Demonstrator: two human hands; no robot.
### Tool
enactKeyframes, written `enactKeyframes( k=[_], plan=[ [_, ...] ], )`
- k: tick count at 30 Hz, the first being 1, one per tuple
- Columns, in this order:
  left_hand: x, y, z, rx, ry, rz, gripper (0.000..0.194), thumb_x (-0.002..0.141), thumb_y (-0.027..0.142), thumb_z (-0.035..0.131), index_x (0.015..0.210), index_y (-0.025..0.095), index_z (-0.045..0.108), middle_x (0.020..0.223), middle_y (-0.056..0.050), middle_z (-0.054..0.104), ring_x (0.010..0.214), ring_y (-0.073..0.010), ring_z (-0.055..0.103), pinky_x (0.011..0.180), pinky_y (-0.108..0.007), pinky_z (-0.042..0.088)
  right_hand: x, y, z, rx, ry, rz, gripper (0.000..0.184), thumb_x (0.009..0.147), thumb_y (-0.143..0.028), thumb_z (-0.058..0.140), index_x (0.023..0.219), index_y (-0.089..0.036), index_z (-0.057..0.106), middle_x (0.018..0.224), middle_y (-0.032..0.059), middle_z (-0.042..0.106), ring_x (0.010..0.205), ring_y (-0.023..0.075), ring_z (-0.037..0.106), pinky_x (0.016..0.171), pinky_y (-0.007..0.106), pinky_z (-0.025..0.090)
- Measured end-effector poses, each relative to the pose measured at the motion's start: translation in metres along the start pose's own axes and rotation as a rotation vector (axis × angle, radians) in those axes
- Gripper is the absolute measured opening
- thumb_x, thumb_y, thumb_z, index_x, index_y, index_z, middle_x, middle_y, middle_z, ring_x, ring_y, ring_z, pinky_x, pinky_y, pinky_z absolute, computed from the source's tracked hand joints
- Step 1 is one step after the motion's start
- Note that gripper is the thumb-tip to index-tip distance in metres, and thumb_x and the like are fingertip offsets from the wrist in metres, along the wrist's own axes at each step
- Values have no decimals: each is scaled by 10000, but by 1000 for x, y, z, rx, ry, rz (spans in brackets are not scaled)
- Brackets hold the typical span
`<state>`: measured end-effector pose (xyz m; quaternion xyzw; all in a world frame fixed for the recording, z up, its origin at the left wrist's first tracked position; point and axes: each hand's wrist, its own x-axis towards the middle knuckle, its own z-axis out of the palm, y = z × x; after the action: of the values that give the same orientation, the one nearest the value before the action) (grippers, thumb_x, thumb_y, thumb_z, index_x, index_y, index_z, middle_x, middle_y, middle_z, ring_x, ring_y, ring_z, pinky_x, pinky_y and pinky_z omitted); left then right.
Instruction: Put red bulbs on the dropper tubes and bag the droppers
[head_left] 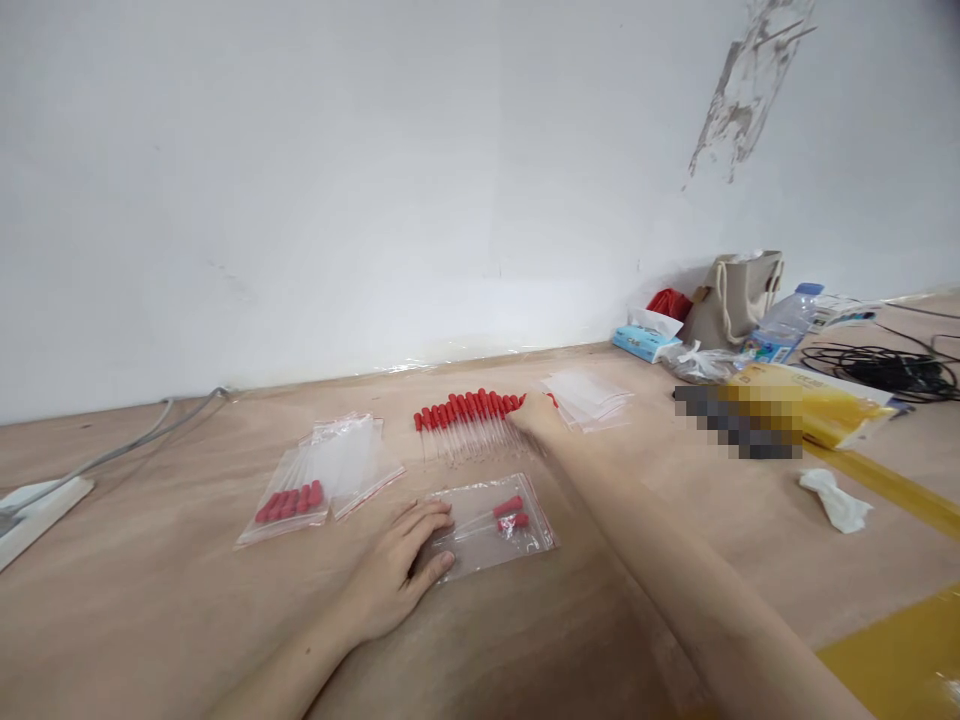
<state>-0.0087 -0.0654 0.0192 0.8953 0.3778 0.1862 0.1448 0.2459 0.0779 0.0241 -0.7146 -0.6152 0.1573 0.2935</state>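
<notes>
A row of droppers (472, 408) with red rubber bulbs and thin clear stems lies on the brown table covering. My right hand (536, 415) is at the right end of that row, its fingers closed at a red bulb; the fingertips are partly hidden. Nearer to me lies a clear zip bag (480, 555) with two red-bulbed droppers in it. My left hand (405, 560) rests on the bag's left side, thumb and fingers apart. To the left, a filled zip bag (274, 480) holds several red-bulbed droppers, beside a fan of clear bags (352, 455).
More clear bags (589, 395) lie behind my right hand. At the right stand a tissue pack (645, 342), a fabric bag (739, 300), a plastic bottle (787, 320), a yellow packet (817, 400) and coiled black cable (877, 368). A crumpled tissue (836, 500) lies nearer. A power strip (45, 515) is far left.
</notes>
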Motion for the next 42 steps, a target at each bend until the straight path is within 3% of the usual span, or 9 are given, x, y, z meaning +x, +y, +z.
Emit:
enactKeyframes(
  k=[4, 9, 12, 15, 19, 24, 33, 39, 42],
  plan=[
    [0, -1, 1, 5, 14, 6, 305, 851, 337, 440, 1130, 231, 502, 1242, -53, 490, 1164, -214, 421, 982, -408, 356, 4, -7, -2, 36, -12, 90, 31, 625, -167, 563, 611, -149, 584, 569, 73, 585, 632, 207, 576, 554, 272, 393],
    [-1, -2, 2, 41, 3, 31, 330, 863, 332, 418, 1175, 252, 494, 1262, -48, 474, 1175, -219, 411, 997, -438, 328, -16, -5, -27, 172, -40, 17, 180, 723, -283, 499, 599, -157, 532, 499, 3, 517, 561, 152, 541, 530, 243, 382],
    [-1, -3, 3, 52, -3, 27, 341, 863, 340, 418, 1188, 266, 492, 1275, -43, 463, 1181, -224, 404, 994, -447, 326, -47, 8, -44, 338, -19, -46, 240, 791, -366, 395, 861, -162, 501, 598, -23, 550, 490, 93, 495, 489, 221, 392],
    [-1, -4, 3, 71, -15, 18, 343, 866, 345, 414, 1195, 285, 489, 1286, -29, 453, 1186, -218, 399, 1007, -449, 305, -82, 25, -52, 778, 10, -104, 540, 673, -375, 565, 1117, -192, 317, 617, -72, 513, 434, 75, 471, 432, 210, 395],
    [0, -4, 3, 83, -21, 19, 341, 874, 343, 399, 1200, 297, 487, 1288, -22, 451, 1181, -214, 407, 991, -434, 333, -111, 46, -45, 991, 22, 18, 792, 600, -334, 640, 1216, -238, 153, 604, -106, 469, 447, 104, 537, 435, 236, 451],
    [-1, -4, 3, 85, -12, 34, 337, 871, 340, 408, 1195, 300, 492, 1288, -23, 451, 1176, -215, 412, 990, -436, 332, -117, 57, -27, 1117, 119, 109, 582, 643, -389, 616, 1062, -256, 234, 666, -90, 496, 481, 113, 580, 485, 277, 505],
    [-1, -4, 4, 49, 8, 28, 337, 866, 320, 423, 1193, 289, 496, 1280, -28, 459, 1167, -216, 422, 987, -435, 338, -128, 38, -17, 1220, -45, 113, 516, 639, -462, 622, 947, -249, 267, 630, -86, 522, 541, 146, 619, 547, 317, 519],
    [-1, -5, 5, 59, 10, 21, 372, 860, 338, 427, 1228, 288, 452, 1289, -28, 452, 1185, -222, 402, 990, -435, 335, -137, 43, -22, 1235, -83, 162, 444, 656, -445, 621, 928, -245, 332, 645, -64, 546, 567, 140, 610, 571, 309, 502],
    [-1, -4, 4, 64, 10, 5, 397, 857, 349, 429, 1247, 279, 421, 1286, -28, 456, 1192, -223, 393, 991, -428, 336, -133, 49, -25, 1105, -123, 129, 353, 653, -431, 619, 864, -205, 447, 665, -36, 553, 579, 120, 578, 593, 291, 481]
  ],
)
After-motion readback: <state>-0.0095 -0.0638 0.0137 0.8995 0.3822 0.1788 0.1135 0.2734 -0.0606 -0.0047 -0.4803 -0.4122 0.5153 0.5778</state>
